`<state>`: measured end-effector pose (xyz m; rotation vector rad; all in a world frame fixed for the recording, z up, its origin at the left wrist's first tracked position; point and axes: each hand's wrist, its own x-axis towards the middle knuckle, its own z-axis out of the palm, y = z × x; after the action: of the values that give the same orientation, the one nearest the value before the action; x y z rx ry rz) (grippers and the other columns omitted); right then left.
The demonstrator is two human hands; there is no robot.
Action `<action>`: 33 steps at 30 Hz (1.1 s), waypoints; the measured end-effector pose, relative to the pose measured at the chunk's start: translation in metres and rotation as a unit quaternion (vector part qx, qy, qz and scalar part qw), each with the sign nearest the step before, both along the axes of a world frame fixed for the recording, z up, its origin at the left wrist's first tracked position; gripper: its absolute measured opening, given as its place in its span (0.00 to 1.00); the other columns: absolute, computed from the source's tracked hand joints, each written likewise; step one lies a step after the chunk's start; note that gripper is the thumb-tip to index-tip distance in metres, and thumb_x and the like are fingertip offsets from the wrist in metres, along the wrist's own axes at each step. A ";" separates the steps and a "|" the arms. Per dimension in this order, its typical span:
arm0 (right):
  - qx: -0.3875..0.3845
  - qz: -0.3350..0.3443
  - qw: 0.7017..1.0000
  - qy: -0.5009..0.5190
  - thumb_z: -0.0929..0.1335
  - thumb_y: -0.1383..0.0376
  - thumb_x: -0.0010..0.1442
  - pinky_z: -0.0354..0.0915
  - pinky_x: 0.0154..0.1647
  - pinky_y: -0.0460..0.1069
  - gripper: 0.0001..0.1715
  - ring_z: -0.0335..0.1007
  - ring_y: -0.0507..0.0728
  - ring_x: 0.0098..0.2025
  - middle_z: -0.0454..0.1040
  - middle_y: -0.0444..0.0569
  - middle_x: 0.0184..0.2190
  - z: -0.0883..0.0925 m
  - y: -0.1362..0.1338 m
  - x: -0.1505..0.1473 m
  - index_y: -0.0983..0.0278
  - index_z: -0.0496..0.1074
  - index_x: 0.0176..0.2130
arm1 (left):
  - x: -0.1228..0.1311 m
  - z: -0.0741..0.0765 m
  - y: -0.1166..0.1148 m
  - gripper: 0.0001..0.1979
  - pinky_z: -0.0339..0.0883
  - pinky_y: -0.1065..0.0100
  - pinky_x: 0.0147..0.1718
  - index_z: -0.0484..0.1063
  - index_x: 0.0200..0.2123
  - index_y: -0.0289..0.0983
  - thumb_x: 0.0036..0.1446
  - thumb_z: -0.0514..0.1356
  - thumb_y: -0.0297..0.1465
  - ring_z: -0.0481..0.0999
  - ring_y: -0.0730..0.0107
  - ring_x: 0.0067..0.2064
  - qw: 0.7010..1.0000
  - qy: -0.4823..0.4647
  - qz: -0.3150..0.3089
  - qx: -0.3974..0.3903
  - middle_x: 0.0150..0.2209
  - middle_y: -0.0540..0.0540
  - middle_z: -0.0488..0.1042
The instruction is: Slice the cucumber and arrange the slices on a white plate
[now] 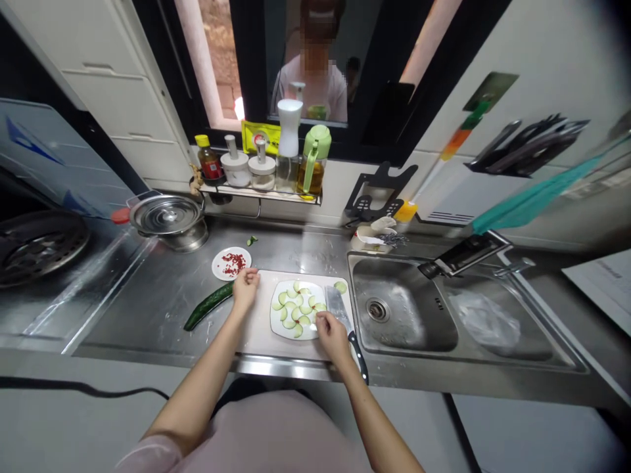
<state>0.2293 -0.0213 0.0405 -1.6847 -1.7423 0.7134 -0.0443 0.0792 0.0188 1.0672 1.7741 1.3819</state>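
Note:
A squarish white plate [274, 323] lies on a pale cutting board [256, 328], with thin cucumber slices [290, 305] arranged on it in curved groups, some with red bits at their centres. At the plate's right edge is my right hand [333, 336], its thumb and fingers pinched together; anything between them is too small to name. My left hand [245, 289] hovers by the board's upper left corner, fingers curled closed, contents hidden. Beside it are a small white plate [217, 268] of chopped red pieces and a whole cucumber [207, 307], partly behind the wrist. A knife [337, 307] rests on the board's right side.
A double sink [404, 309] with a faucet [463, 255] is to the right. A lidded steel pot [170, 217] stands left, beyond it a wok [39, 243]. Seasoning jars [236, 169] line a rack at the back. A cucumber end [252, 240] lies on the counter.

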 end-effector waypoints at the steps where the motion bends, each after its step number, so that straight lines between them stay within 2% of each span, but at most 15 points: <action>1: -0.003 0.010 1.000 -0.001 0.60 0.59 0.60 0.59 0.32 0.46 0.18 0.67 0.55 0.30 0.74 0.48 0.27 0.001 0.002 0.001 0.65 0.74 0.39 | 0.010 -0.002 -0.013 0.09 0.66 0.71 0.33 0.71 0.36 0.37 0.50 0.59 0.32 0.70 0.73 0.28 0.999 0.016 -0.046 -0.006 0.27 0.51 0.72; 4: -0.007 0.033 0.999 -0.004 0.60 0.60 0.61 0.59 0.35 0.46 0.16 0.68 0.55 0.32 0.73 0.47 0.28 0.006 0.009 -0.005 0.65 0.74 0.38 | 0.028 -0.006 -0.048 0.09 0.66 0.70 0.36 0.74 0.36 0.38 0.50 0.60 0.32 0.72 0.71 0.30 0.984 0.086 -0.143 -0.058 0.28 0.51 0.75; 7: -0.037 0.069 0.997 -0.029 0.62 0.62 0.61 0.58 0.35 0.45 0.13 0.67 0.54 0.33 0.73 0.46 0.28 0.010 0.016 -0.020 0.63 0.74 0.38 | 0.031 -0.007 -0.065 0.10 0.65 0.68 0.40 0.75 0.38 0.40 0.50 0.61 0.31 0.74 0.70 0.34 0.968 0.146 -0.174 -0.103 0.31 0.50 0.78; 12: -0.081 0.106 0.988 -0.072 0.62 0.66 0.62 0.56 0.35 0.44 0.11 0.68 0.54 0.35 0.75 0.47 0.32 0.015 0.031 -0.054 0.63 0.73 0.40 | 0.035 -0.001 -0.064 0.10 0.65 0.66 0.44 0.75 0.40 0.41 0.52 0.62 0.32 0.76 0.68 0.37 0.961 0.168 -0.187 -0.114 0.34 0.50 0.80; 17: -0.087 0.127 0.981 -0.116 0.63 0.66 0.64 0.55 0.37 0.45 0.11 0.68 0.54 0.39 0.76 0.48 0.39 0.017 0.044 -0.075 0.63 0.73 0.43 | 0.042 0.008 -0.062 0.11 0.65 0.65 0.44 0.75 0.41 0.41 0.52 0.61 0.32 0.77 0.68 0.38 0.962 0.155 -0.205 -0.091 0.34 0.49 0.80; 25: -0.061 0.172 0.975 -0.125 0.63 0.66 0.65 0.54 0.37 0.45 0.08 0.67 0.54 0.42 0.75 0.48 0.39 0.017 0.050 -0.074 0.63 0.73 0.39 | 0.044 0.018 -0.066 0.11 0.64 0.64 0.46 0.74 0.42 0.42 0.53 0.61 0.31 0.77 0.67 0.39 0.958 0.167 -0.216 -0.088 0.35 0.51 0.81; 33: -0.057 0.202 0.968 -0.139 0.63 0.66 0.64 0.54 0.37 0.45 0.08 0.66 0.54 0.42 0.75 0.48 0.40 0.019 0.053 -0.074 0.63 0.72 0.39 | 0.044 0.023 -0.066 0.11 0.61 0.63 0.47 0.75 0.42 0.42 0.54 0.60 0.30 0.77 0.65 0.40 0.947 0.209 -0.224 -0.100 0.35 0.50 0.81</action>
<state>0.1556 0.0317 0.0593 -1.5786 -2.3238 0.7950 0.0001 0.0130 0.0416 1.6123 1.7549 0.7184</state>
